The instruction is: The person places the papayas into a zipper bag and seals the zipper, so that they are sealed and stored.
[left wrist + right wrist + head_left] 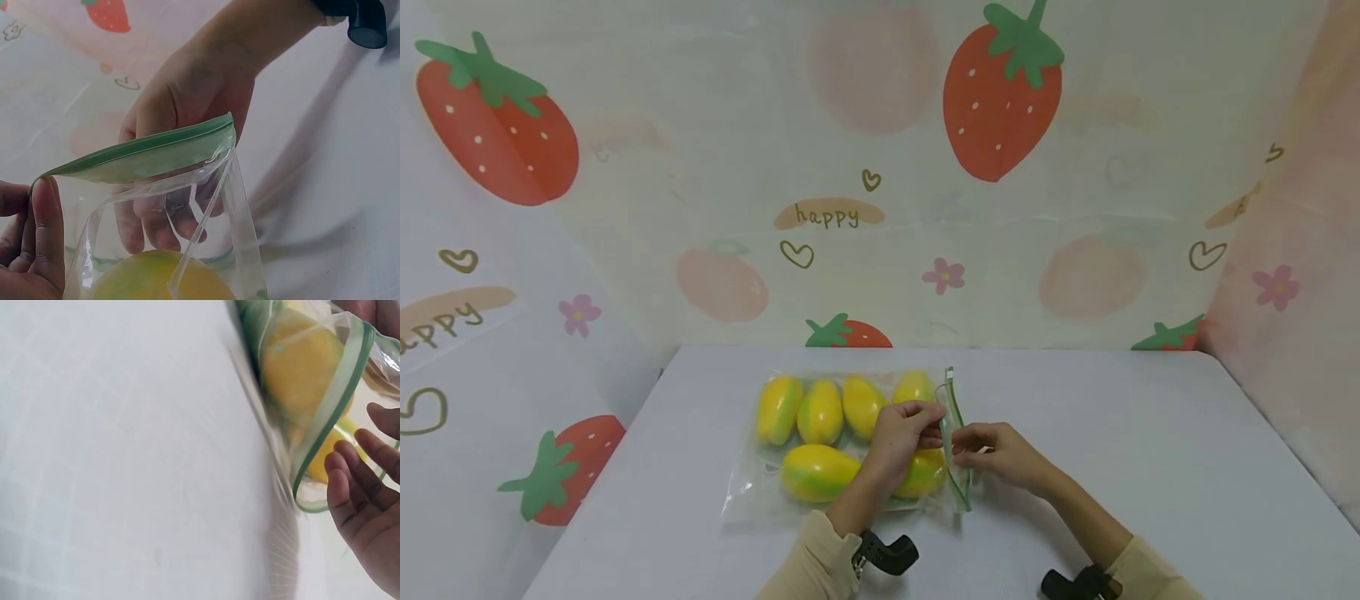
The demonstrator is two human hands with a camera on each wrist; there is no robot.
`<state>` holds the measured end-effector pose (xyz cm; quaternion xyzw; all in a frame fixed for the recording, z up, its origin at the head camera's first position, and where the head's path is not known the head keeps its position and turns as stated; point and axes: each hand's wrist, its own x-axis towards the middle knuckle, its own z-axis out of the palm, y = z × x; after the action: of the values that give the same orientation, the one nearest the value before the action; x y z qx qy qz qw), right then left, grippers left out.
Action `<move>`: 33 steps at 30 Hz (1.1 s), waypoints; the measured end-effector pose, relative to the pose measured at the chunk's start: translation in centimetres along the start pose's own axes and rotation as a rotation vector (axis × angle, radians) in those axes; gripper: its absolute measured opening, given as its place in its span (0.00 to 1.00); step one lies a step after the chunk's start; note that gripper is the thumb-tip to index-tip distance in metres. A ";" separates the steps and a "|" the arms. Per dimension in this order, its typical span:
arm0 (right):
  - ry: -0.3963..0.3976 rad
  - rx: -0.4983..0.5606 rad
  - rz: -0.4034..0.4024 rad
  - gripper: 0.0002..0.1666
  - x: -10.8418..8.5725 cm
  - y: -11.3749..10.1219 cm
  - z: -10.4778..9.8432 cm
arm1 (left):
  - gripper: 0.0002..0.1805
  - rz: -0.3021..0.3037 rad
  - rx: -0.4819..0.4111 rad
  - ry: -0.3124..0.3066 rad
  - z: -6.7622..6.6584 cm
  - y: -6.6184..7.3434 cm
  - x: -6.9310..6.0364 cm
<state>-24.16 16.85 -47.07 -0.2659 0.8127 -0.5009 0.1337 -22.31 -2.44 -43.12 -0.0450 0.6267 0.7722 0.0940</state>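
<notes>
A clear zip bag (pixel 743 493) lies on the table, holding several yellow fruits with green streaks, mango-like in shape, such as this fruit (pixel 820 473). Its green-edged mouth (pixel 144 145) faces right and stands partly raised and apart. With thumb and fingers my left hand (pixel 897 440) pinches the bag's rim. My right hand (pixel 1006 455) is at the mouth, its fingers loosely bent and spread around nothing. In the left wrist view the right fingertips (pixel 156 228) show through the plastic; whether they are inside or behind the film, I cannot tell.
The white table (pixel 1120 417) extends on both sides of the bag. Behind it hangs a curtain (pixel 910 283) printed with strawberries, hearts and flowers. Dark wrist-worn cameras, such as the left one (pixel 891 553), sit on both wrists.
</notes>
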 end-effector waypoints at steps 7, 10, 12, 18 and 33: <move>0.041 0.009 0.022 0.17 0.2 0.2 -0.5 | 0.15 -0.006 0.007 -0.005 0.0 -0.1 0.1; 0.050 0.025 0.053 0.18 0.2 0.2 -0.8 | 0.15 -0.008 0.011 -0.008 0.0 -0.3 0.1; 0.059 0.033 0.068 0.18 0.2 0.2 -1.0 | 0.15 -0.011 0.015 -0.008 -0.1 -0.3 0.1; 0.116 0.070 0.112 0.20 0.5 0.3 -1.7 | 0.15 -0.006 0.023 0.000 0.0 -0.6 0.0; 0.301 0.058 0.218 0.26 3.1 -1.0 -3.7 | 0.15 0.039 0.102 0.000 0.4 -0.6 -0.1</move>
<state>-28.21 17.51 -44.36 -0.0944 0.8327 -0.5409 0.0714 -22.04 -1.95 -43.54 -0.0280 0.6660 0.7410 0.0812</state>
